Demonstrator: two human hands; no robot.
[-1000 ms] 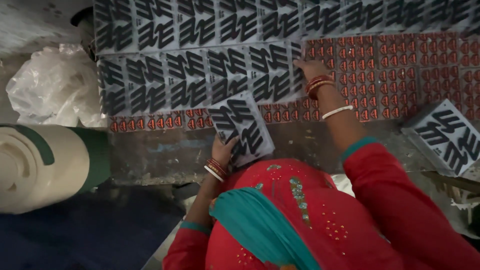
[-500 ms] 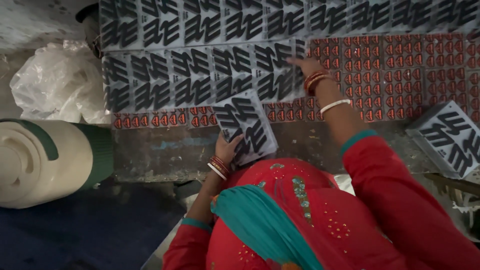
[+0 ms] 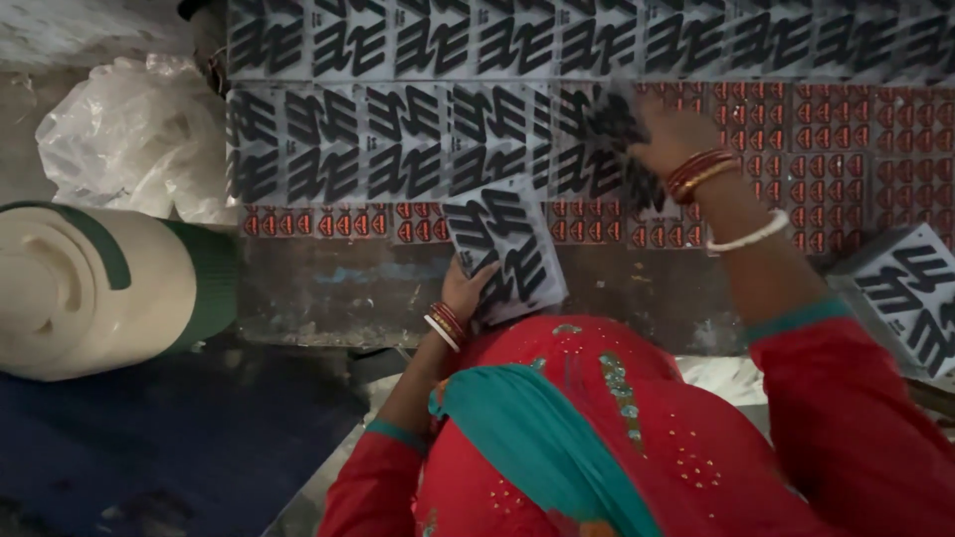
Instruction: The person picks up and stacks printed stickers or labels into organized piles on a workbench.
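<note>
Grey label stack [image 3: 505,249], left hand [image 3: 466,290]

Work surface is a dark, worn metal table [image 3: 328,293] w/ scratched, stained front edge, lit dimly from above. At left lies a big cream container with green band [image 3: 99,288] on its side, and behind it a crumpled clear plastic bag [image 3: 134,139] near a grey rough wall [image 3: 90,30]. Floor below at left is covered by a dark blue cloth [image 3: 149,447].
</note>
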